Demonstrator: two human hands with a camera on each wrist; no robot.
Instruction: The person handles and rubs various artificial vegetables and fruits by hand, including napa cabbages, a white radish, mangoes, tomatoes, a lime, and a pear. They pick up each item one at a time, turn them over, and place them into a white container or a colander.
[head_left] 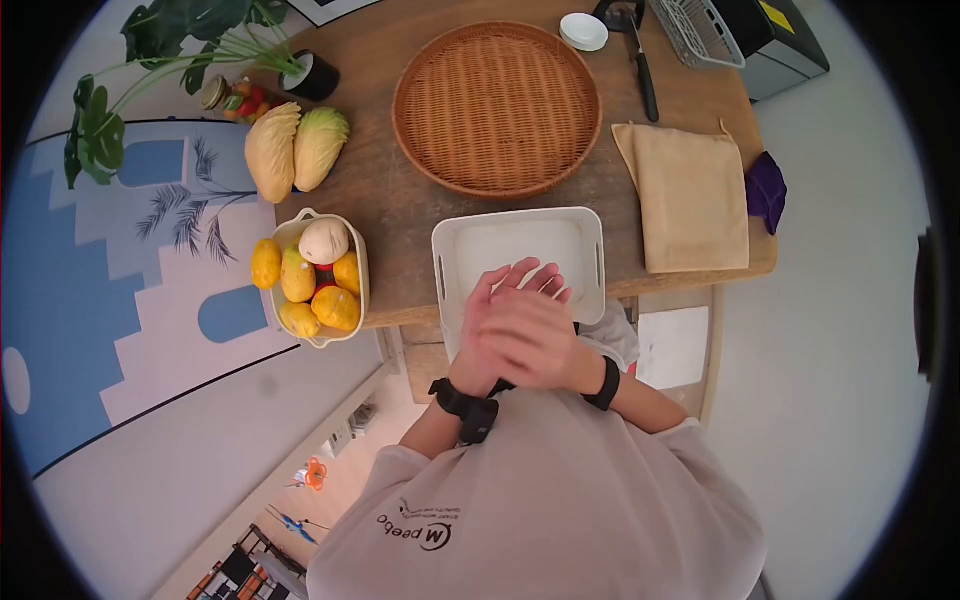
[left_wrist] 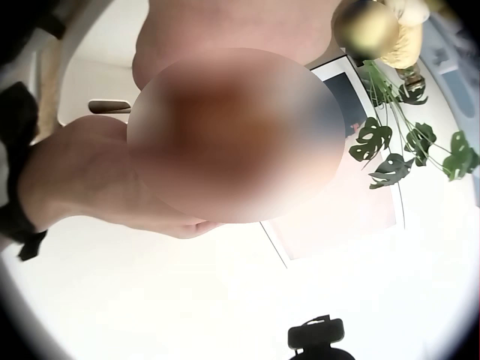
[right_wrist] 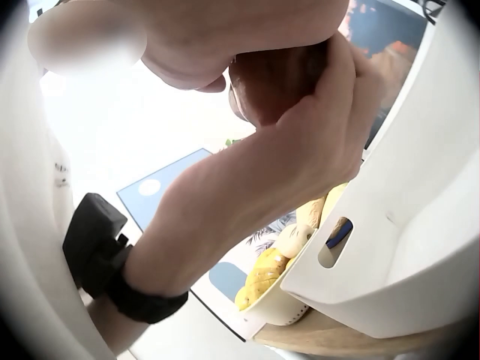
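Note:
Both hands are held together in front of the chest, over the near part of a white plastic tub (head_left: pixel 520 235) at the table's front edge. The left hand (head_left: pixel 482 338) is underneath, its fingers extending forward beyond the other hand. Across it lies the right hand (head_left: pixel 530 338), motion-blurred, with fingers nearly straight. No object shows in either hand, though the surfaces between the palms are hidden. From the right wrist, the left hand (right_wrist: pixel 330 112) looks cupped, beside the tub's wall (right_wrist: pixel 420 225). A blurred patch covers much of the left wrist view.
Behind the tub lies a round woven tray (head_left: pixel 498 105). A cream basket (head_left: pixel 363 270) of yellow fruits stands left, with two cabbages (head_left: pixel 296 152) and a potted plant (head_left: pixel 308 75) beyond. Rightward are a folded beige cloth bag (head_left: pixel 692 200), a black-handled utensil (head_left: pixel 647 88) and a white dish (head_left: pixel 584 32).

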